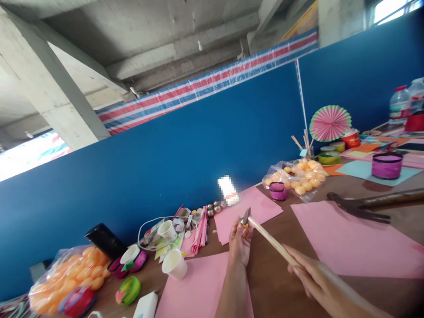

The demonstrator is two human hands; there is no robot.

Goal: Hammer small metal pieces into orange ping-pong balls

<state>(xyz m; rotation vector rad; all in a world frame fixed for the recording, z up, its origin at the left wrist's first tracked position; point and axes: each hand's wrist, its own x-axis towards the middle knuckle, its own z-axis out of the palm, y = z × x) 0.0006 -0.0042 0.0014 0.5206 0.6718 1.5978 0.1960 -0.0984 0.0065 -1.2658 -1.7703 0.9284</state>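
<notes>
My left hand (240,240) is raised above the brown table (281,282), fingers pinched on a small utility knife (245,217) whose blade meets the far tip of a long thin wooden stick (270,239). My right hand (314,276) grips the near part of that stick, which slants from lower right up to the knife. Pink paper sheets (347,238) lie on the table beneath and around both hands.
Bags of orange balls (303,174) (71,276), white paper cups (174,263), a purple round container (386,164), a pink paper fan (330,123), tape rolls, a dark branch-like object (367,206) and water bottles (399,105) crowd the table. A blue partition (185,145) stands behind.
</notes>
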